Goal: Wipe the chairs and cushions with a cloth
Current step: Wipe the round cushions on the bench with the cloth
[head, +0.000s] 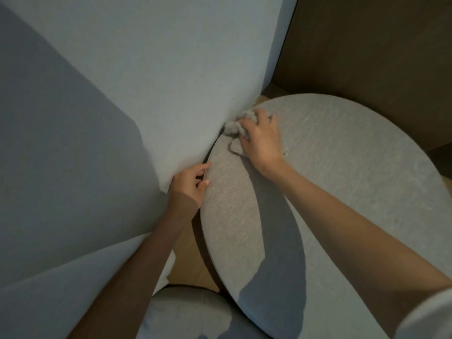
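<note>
1. A crumpled grey cloth (235,125) is seen at the far left edge of a round cushion (342,182), right in the seam where that cushion meets a pale blue-grey upholstered panel (171,81).
2. The cloth is bunched under the right hand (261,140), whose fingers are curled over it and press it onto the cushion's grey fabric. Part of the cloth sticks out past the fingertips, towards the panel.
3. The rim of the round cushion is held nearer the camera by the left hand (189,183). The thumb is laid on the cushion's top and the fingers are curled into the gap between the rim and the panel.
4. The two hands are set apart along the same curved edge, the right one farther away.
5. A long shadow of the right forearm is cast across the cushion's near half.
6. A strip of light wooden floor (188,263) is visible between the cushion and the panel.
7. A second cushion (186,311), also grey, is partly shown at the bottom edge, under the left forearm.
8. A dark brown wall (367,57) is seen behind the round cushion, at upper right.
9. A white sleeve (430,316) is caught at the lower right corner.
</note>
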Demonstrator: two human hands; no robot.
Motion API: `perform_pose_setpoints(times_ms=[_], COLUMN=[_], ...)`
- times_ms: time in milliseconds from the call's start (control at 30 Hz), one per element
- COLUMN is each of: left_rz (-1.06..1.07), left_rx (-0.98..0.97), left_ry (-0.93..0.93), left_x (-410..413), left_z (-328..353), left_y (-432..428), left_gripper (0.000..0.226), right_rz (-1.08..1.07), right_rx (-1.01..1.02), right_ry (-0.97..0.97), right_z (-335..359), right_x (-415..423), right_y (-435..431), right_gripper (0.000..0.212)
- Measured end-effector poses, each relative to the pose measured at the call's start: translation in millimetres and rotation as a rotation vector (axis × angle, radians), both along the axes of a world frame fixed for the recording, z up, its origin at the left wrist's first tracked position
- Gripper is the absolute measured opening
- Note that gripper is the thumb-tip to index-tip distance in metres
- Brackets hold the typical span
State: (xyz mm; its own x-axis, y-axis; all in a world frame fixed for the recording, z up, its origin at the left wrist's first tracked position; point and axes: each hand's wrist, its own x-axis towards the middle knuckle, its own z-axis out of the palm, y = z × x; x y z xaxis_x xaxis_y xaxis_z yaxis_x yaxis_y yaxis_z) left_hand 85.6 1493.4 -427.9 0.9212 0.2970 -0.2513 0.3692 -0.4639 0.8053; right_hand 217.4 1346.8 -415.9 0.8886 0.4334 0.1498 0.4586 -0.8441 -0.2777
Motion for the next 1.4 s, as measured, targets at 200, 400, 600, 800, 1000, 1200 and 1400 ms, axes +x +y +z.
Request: perform_pose_setpoints(times_ms=[200,400,600,800,1000,1200,1400], left_rz=[0.039,0.048,-0.003,-0.104,-0.339,-0.476,-0.565], left_rx=[-0.003,0.010,0.051,0.271,0.428,0.525,0.582], left_ry=[0.011,0.011,0.010,-0.039,-0.016,0.029,0.014], left_x=[0,-2,-4,-15,-28,-28,-30], left_z=[1,3,8,15,16,9,1], left_y=[-3,-7,-7,-36,-76,-138,-187], left_gripper=[0.045,0.045,0.044,0.047,0.049,0.052,0.053], right_rz=[-0.478,-0.132,0.371,0.374,-0.534,-0.006,-0.142], right_rx=[0.026,0.153,0.175,0.129,0.236,0.211,0.138], right_ry=[0.004,0.035,0.136,0.081,0.042,0.155,0.162], right_z=[5,0,4,9,8,13,16], right_x=[55,-26,-148,-150,-132,-224,-239], right_y=[-67,-57,-51,-108,-195,-170,-273], right_gripper=[0.035,0.035,0.032,0.025,0.034,0.032,0.034])
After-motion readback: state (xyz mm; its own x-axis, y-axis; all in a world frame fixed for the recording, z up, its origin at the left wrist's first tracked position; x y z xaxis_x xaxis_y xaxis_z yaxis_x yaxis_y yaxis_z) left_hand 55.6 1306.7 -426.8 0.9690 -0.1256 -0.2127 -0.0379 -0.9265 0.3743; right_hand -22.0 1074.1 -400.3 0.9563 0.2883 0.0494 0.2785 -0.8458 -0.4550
